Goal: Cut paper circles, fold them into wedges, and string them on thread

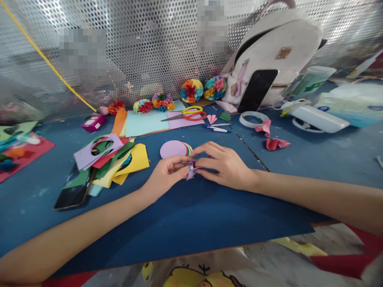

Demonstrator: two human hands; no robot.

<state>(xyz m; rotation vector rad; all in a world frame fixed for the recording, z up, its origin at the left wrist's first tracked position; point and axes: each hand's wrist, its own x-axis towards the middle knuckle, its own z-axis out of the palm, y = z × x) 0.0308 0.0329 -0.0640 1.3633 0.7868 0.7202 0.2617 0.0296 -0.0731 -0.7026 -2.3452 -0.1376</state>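
The purple paper (191, 173) is over the table (191, 223), just in front of the discs (172, 150), pinched by the left hand (167, 172) and right hand (229, 165). Uneven pulling might tear it; a slipping finger might knock the discs. Both hands meet, fingers curled, forearms spreading to either side.

One bag (278, 44). Two phones: one leaning on the bag (257, 90), one far left of it (72, 196). Five paper flowers (192, 91) left of the bag. One purple box (93, 122) farther left. Two hands (229, 165), nearer than the bag. Two crumpled pink papers (277, 144) in front of it.
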